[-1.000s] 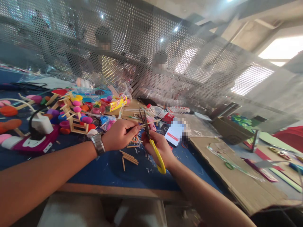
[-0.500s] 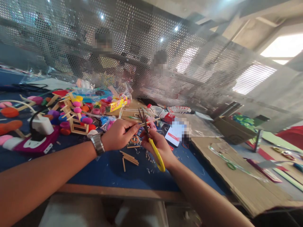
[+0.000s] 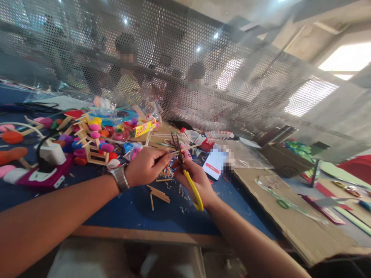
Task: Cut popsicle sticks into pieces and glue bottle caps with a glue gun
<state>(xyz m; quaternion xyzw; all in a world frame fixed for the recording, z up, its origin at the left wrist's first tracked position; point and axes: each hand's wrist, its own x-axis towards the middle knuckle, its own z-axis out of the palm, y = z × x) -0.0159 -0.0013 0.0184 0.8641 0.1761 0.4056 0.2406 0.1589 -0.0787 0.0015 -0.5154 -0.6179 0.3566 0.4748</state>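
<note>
My left hand pinches a thin wooden stick that points to the right. My right hand is closed round yellow-handled scissors, whose dark blades point up and away. The stick crosses the blades; whether they cut into it I cannot tell. Below the hands, several short cut sticks lie on the blue tabletop, with small pale shavings beside them. A few rubber bands show partly behind my left hand.
To the left stand a purple power strip with a white plug and stick models with coloured caps. Further back are a plastic bottle and a phone. Cardboard covers the right side, near a brown box. A perforated screen rises behind.
Both hands, the stick and the scissors stay in nearly the same place. The scissors have shifted very slightly to the right.
</note>
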